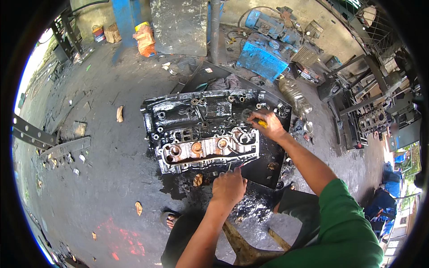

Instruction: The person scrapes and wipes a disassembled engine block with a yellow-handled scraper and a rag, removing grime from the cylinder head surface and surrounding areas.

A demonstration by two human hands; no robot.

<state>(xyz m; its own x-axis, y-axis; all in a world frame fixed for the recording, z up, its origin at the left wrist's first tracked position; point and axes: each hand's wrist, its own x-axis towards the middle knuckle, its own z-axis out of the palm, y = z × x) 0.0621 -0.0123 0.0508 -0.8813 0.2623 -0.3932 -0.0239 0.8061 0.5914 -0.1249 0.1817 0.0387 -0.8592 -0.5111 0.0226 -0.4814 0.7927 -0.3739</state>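
Your right hand (267, 125) pinches a yellow-handled tool (262, 123), its round grey end at the far right part of the oily metal casting (203, 128). Your left hand (229, 185) is curled just beside the near edge; whether it grips anything, you cannot tell. The casting rests on a black tray (268, 174), overhanging toward your left, above the floor (107, 169).
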